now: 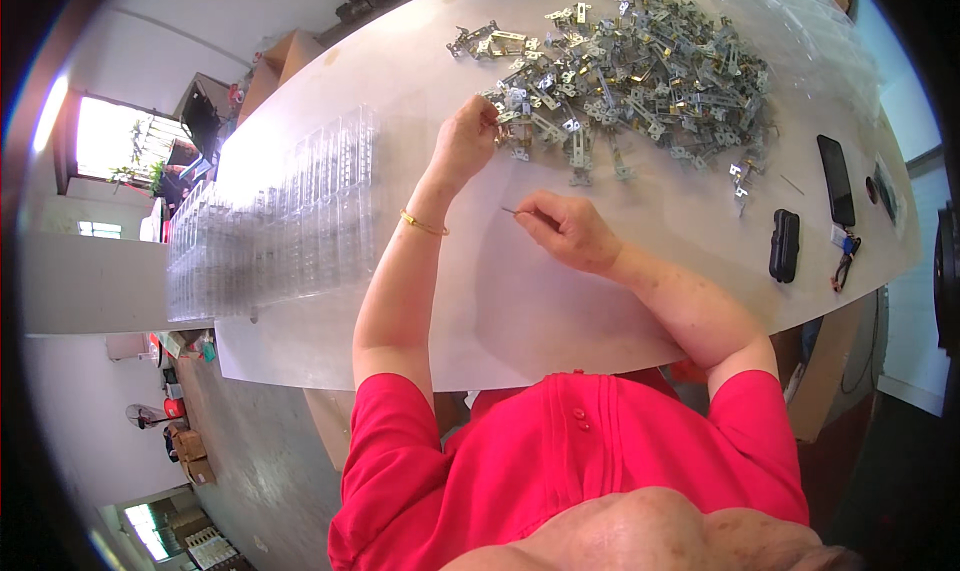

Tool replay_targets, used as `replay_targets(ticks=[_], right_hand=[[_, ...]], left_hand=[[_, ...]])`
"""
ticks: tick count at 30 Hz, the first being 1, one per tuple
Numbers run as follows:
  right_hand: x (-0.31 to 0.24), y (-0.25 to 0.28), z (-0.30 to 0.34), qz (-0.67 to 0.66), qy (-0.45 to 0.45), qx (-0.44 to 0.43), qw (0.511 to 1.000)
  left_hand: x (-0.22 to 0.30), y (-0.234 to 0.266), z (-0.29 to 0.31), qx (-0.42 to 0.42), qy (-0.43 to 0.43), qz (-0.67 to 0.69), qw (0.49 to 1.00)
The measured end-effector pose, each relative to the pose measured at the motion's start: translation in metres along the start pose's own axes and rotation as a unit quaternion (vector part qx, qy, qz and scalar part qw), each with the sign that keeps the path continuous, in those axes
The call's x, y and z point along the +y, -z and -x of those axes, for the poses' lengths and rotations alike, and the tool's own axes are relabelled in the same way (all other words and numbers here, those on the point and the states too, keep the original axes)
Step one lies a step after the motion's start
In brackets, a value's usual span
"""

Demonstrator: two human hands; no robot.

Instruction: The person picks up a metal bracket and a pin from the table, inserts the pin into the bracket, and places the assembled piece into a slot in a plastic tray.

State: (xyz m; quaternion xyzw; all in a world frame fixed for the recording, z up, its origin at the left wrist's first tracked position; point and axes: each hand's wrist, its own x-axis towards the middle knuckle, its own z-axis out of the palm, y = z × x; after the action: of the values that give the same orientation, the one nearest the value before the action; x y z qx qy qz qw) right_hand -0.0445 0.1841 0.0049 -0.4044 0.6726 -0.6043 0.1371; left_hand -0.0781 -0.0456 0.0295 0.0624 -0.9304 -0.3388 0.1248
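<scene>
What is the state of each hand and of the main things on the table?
Metal parts: heaped loosely
Left hand: curled at the metal parts, grip unclear
Right hand: closed on thin rod
Thin rod: held, tip exposed
Clear plastic trays: stacked
Phone: lying flat, screen dark
Black case: apparently closed

Whitish surface [480, 311] is topped, far side, w/ a heap of sm. metal parts [650, 81]; clear plastic trays [290, 211] are stacked at L. At R, blk phone [836, 181], blk case [784, 245] & sm. dark bundle [846, 261] are laid.
</scene>
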Motion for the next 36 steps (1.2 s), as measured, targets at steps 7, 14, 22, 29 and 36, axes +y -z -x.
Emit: replay_targets(ticks=[7, 14, 22, 29, 36], right_hand=[[0.009, -0.004, 0.001, -0.051, -0.016, 0.035, 0.998], [0.004, 0.002, -0.003, -0.12, -0.005, 0.135, 0.983], [0.002, 0.012, -0.006, -0.211, -0.047, 0.149, 0.965], [0.001, 0.011, -0.004, -0.214, -0.037, 0.13, 0.968], [-0.001, 0.009, -0.002, -0.218, -0.043, 0.106, 0.969]], left_hand=[[0.022, 0.012, 0.007, 0.025, -0.03, 0.08, 0.996], [0.036, 0.006, 0.04, -0.04, 0.072, 0.47, 0.879], [0.038, -0.009, 0.079, -0.142, 0.154, 0.534, 0.819], [0.033, -0.012, 0.088, -0.214, 0.182, 0.573, 0.77], [0.045, -0.015, 0.094, -0.209, 0.172, 0.622, 0.735]])
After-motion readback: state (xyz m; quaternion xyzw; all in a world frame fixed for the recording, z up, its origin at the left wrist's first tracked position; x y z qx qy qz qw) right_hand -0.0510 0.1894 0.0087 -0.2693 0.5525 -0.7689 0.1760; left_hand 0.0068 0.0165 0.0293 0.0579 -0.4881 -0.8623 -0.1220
